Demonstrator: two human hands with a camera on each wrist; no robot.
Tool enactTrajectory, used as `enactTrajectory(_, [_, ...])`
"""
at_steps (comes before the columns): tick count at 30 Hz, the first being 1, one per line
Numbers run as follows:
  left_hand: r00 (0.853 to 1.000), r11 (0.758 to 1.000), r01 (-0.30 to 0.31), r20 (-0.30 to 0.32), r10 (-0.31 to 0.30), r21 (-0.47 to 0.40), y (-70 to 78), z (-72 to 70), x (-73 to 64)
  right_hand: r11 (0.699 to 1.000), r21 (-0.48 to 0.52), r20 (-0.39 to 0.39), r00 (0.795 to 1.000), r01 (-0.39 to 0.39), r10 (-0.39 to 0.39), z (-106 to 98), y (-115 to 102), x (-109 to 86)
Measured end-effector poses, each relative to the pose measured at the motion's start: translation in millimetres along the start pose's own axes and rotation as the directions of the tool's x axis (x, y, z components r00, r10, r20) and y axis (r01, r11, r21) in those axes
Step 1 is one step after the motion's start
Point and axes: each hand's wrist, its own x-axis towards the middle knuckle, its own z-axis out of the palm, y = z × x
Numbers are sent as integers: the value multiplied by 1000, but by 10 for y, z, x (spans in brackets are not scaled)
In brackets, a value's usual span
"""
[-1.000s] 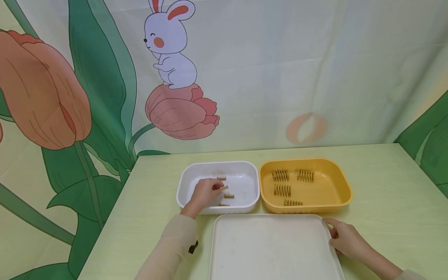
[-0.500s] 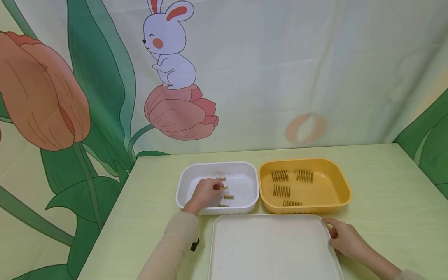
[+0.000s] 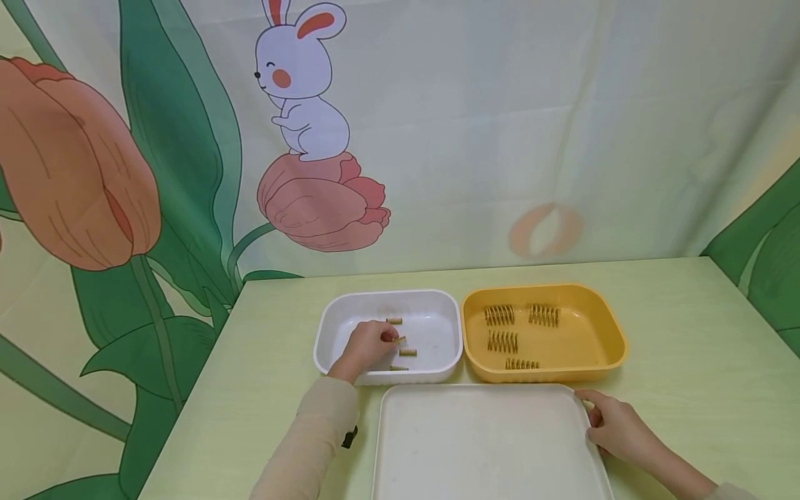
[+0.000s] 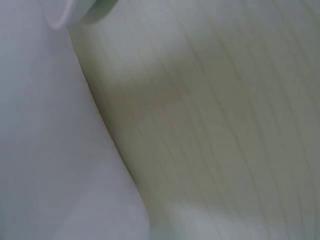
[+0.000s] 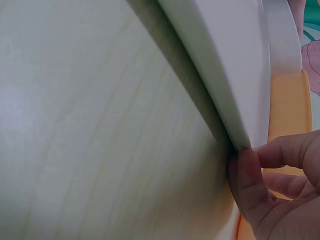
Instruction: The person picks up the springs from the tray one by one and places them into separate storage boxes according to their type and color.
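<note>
In the head view my left hand (image 3: 367, 345) reaches into the white basket (image 3: 326, 347). Its thumb and fingertips pinch a small brass coil spring (image 3: 400, 339), partly hidden by the fingers. More small springs lie near it: one spring (image 3: 394, 321) behind, another spring (image 3: 407, 353) in front, and a third spring (image 3: 398, 368) by the near wall. My right hand (image 3: 620, 428) grips the right rim of an off-white tray (image 3: 490, 444). The right wrist view shows that hand (image 5: 280, 185) with thumb and fingers at the tray's edge (image 5: 220, 100).
A yellow basket (image 3: 600, 340) touches the white one on its right and holds several larger springs (image 3: 503, 342). All stand on a pale green wood-grain table (image 3: 700, 333). Behind hangs a curtain (image 3: 462, 139) printed with a rabbit and tulips.
The pinched spring tilts slightly differently and sits a little nearer the fingers. Otherwise both hands stay in place, and the head view has shifted very slightly.
</note>
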Motion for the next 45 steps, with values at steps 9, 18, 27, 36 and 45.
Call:
enactTrajectory(9, [1000,1000,9,-2,-9,4,1,-1,1,1000,-2,-1,1000,-7,7,-3,4,1])
enactTrajectory(18, [1000,1000,2,12,-2,15,-15,6,4,1000,22,3,1000,-12,12,-10,-6,-5])
enactTrajectory(27, [999,1000,29,33,-29,11,-22,4,3,1000,31,3,1000,-3,3,-7,6,-1])
enactTrajectory(36, [996,997,72,60,-73,13,-27,-21,-1,1000,20,17,1000,10,-10,-14,12,7])
enactTrajectory(45, [995,996,85,46,-85,2,-41,-65,-3,999,19,-8,999,37,-37,-14,-11,-29])
